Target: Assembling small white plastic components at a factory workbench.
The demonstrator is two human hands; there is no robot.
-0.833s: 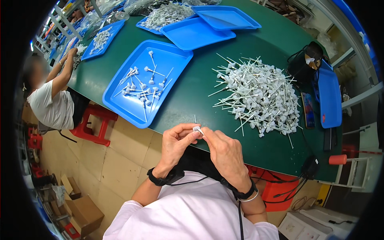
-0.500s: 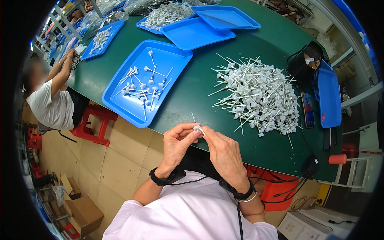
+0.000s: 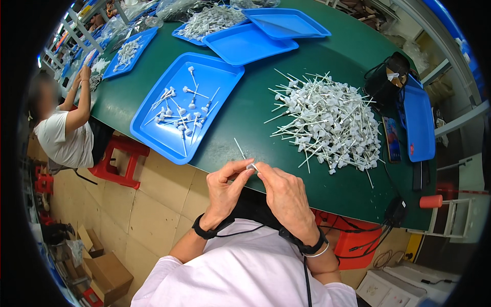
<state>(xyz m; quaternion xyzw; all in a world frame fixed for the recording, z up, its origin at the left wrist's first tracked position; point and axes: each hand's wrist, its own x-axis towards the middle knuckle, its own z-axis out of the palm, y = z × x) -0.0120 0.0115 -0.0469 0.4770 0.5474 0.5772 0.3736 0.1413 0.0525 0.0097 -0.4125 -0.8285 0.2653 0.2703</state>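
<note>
My left hand (image 3: pixel 225 190) and my right hand (image 3: pixel 285 194) meet at the near edge of the green table (image 3: pixel 255 97). Together their fingertips pinch one small white pump part (image 3: pixel 250 165) whose thin tube (image 3: pixel 239 148) sticks up and away from me. A large heap of the same white tubed parts (image 3: pixel 327 123) lies on the table to the right of my hands. A blue tray (image 3: pixel 186 110) with several of these parts spread in it sits to the left, beyond my left hand.
Empty blue trays (image 3: pixel 245 43) and a tray of white parts (image 3: pixel 204 23) stand at the far side. Another blue tray (image 3: pixel 418 123), a phone (image 3: pixel 392 139) and a black bag (image 3: pixel 386 82) lie at right. A person (image 3: pixel 64 128) sits at left beside a red stool (image 3: pixel 123 158).
My hands have stayed at the table's edge; the fingers shifted slightly on the white part and its tube tilted a little.
</note>
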